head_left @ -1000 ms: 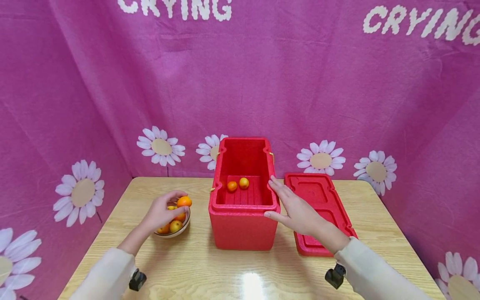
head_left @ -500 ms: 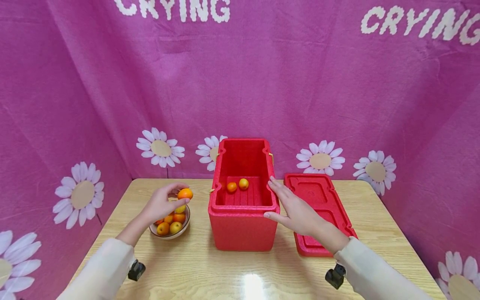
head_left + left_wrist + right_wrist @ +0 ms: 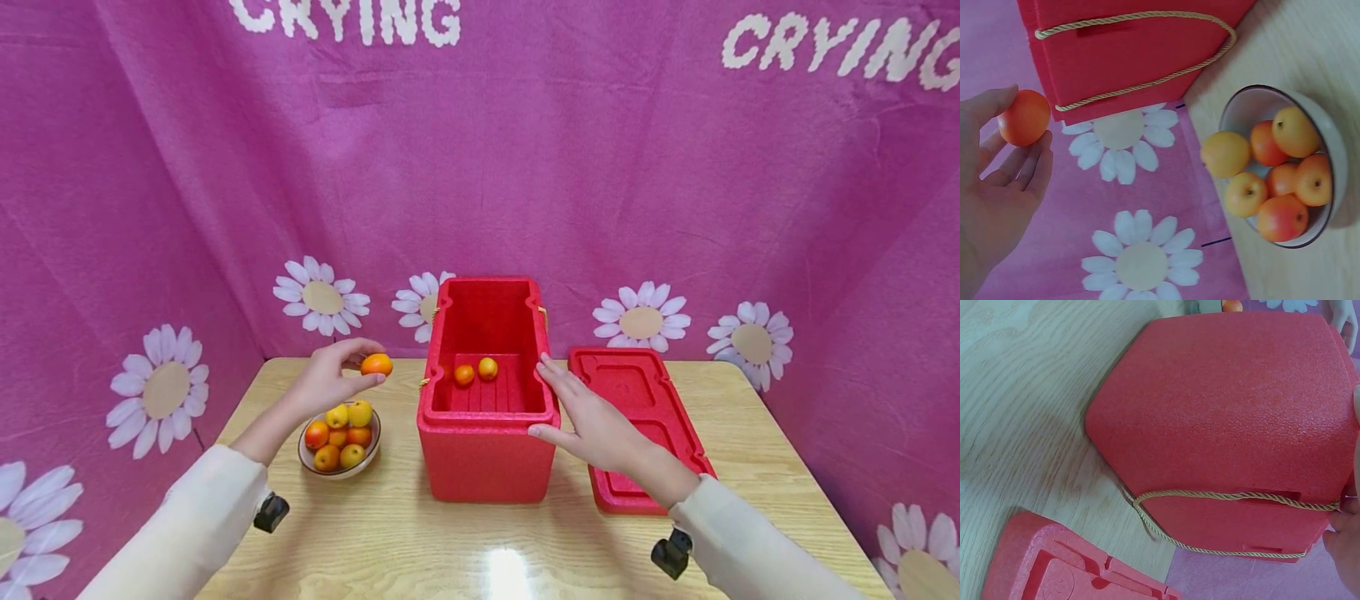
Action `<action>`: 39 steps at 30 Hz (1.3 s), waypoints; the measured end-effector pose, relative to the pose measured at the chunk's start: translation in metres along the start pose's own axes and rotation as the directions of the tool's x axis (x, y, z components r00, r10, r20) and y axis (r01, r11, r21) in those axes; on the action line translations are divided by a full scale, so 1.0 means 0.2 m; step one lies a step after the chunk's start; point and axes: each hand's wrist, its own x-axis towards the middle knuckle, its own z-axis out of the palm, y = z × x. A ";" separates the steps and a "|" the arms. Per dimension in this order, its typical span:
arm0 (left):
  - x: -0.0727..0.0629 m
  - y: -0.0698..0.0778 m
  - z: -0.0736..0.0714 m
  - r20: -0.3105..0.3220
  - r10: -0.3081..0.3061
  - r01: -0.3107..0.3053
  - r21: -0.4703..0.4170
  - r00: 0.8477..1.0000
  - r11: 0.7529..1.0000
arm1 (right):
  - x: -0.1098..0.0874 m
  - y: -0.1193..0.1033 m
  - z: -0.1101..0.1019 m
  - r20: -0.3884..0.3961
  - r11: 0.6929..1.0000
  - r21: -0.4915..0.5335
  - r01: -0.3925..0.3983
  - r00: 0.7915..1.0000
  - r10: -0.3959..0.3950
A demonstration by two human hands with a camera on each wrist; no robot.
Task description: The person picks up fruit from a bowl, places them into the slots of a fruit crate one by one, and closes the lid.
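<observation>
Hands (image 3: 326,379) (image 3: 596,425) w/ red box (image 3: 487,467) btwn, bowl (image 3: 1337,137) nr L, lid (image 3: 618,390) nr R.

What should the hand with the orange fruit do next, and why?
I'd probably carry the round orange fruit rightward over the open, red, rectangular, foam-looking box. The left hand holds it clear of the round white dark-rimmed bowl, a small orange one and a small yellow one already lie in the box, and the right hand touches its rim.
</observation>
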 end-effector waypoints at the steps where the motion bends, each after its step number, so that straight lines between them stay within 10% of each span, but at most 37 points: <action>1: 0.01 0.01 -0.01 -0.001 0.007 -0.007 0.005 1.000 1.000 | 0.00 0.00 0.00 0.000 1.000 0.001 0.001 1.000 -0.001; 20: 0.20 0.26 -0.07 0.140 0.118 -0.119 -0.001 0.983 0.993 | 0.00 -0.01 0.00 0.007 1.000 -0.008 -0.009 1.000 0.009; 39: 0.42 0.50 -0.08 0.363 0.130 -0.154 0.037 0.923 0.987 | 0.00 0.00 0.00 0.015 1.000 -0.005 -0.009 1.000 0.009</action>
